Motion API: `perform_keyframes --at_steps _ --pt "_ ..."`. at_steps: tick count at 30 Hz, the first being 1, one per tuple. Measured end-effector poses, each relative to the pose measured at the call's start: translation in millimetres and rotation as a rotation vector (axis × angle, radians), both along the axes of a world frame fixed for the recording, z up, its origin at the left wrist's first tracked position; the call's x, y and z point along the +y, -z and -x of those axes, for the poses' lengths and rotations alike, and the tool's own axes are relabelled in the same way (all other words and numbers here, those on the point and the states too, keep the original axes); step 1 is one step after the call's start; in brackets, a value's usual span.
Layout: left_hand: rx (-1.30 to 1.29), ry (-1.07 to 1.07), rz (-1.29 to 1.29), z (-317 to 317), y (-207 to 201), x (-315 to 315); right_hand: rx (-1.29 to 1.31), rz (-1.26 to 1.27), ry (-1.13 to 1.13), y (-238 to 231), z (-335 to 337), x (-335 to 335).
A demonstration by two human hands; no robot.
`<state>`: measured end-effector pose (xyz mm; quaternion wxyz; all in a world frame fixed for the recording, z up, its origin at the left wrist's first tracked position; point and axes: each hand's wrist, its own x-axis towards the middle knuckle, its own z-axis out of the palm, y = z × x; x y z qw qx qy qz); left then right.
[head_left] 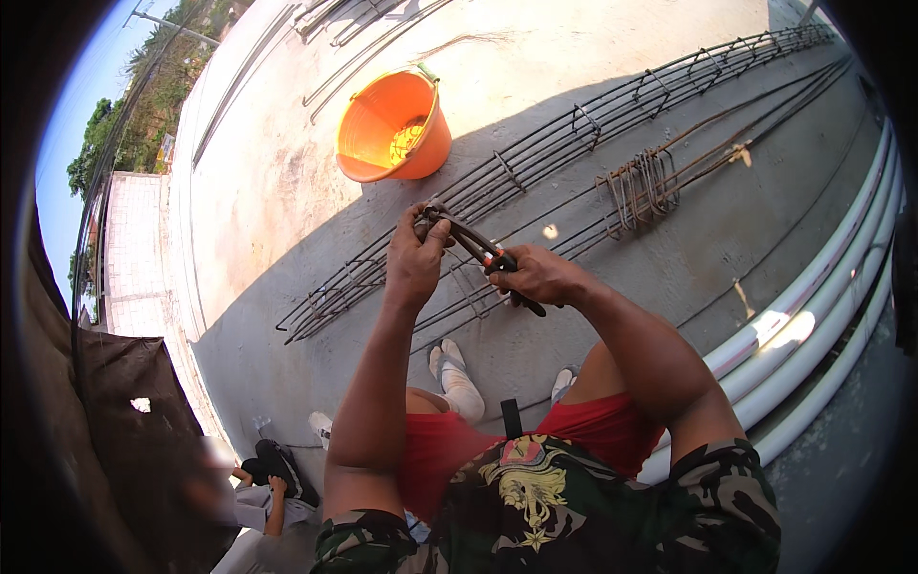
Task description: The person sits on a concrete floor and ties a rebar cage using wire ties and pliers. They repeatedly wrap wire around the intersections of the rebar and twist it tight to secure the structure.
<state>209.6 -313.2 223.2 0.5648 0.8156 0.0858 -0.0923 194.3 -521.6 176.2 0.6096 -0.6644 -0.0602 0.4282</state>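
In the head view, two hands work with one pair of pincers (467,237), held over the near part of a steel rebar cage (508,170): the right hand (540,275) grips the black-and-orange handles, while the left hand (419,251) is curled closed at the tool's head, thumb and fingers touching it; whether it also pinches a wire is too small to tell. The one long cage runs diagonally from below the left hand to the upper right, its bars too close together to count. Just beside it lies one bunch of bent stirrups (639,194), overlapping and uncountable, across longer bars. One orange bucket (432,143) stands tilted beyond the cage, with yellow material inside that cannot be identified. Further off are several loose rods (373,53) on the concrete floor (277,182). At least three white pipes (765,330) curve along the right side. At lower left are one other person (273,497) and one dark sheet (134,392). The left hand and the pincers cover part of the cage.
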Motion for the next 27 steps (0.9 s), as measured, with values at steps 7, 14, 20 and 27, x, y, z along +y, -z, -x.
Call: perform_keyframes --at_steps 7,14,20,27 --pt "0.051 0.011 0.177 1 -2 6 -0.122 0.035 0.048 -8 -14 -12" --pt "0.051 -0.027 0.396 5 -22 1 0.007 -0.266 0.013 6 -18 -7" --pt "-0.238 0.061 -0.561 -27 -56 -5 0.066 -0.507 0.051 6 -21 -6" --pt "-0.047 -0.237 0.010 -65 -20 -7 -0.022 -0.298 0.057 13 -28 -24"
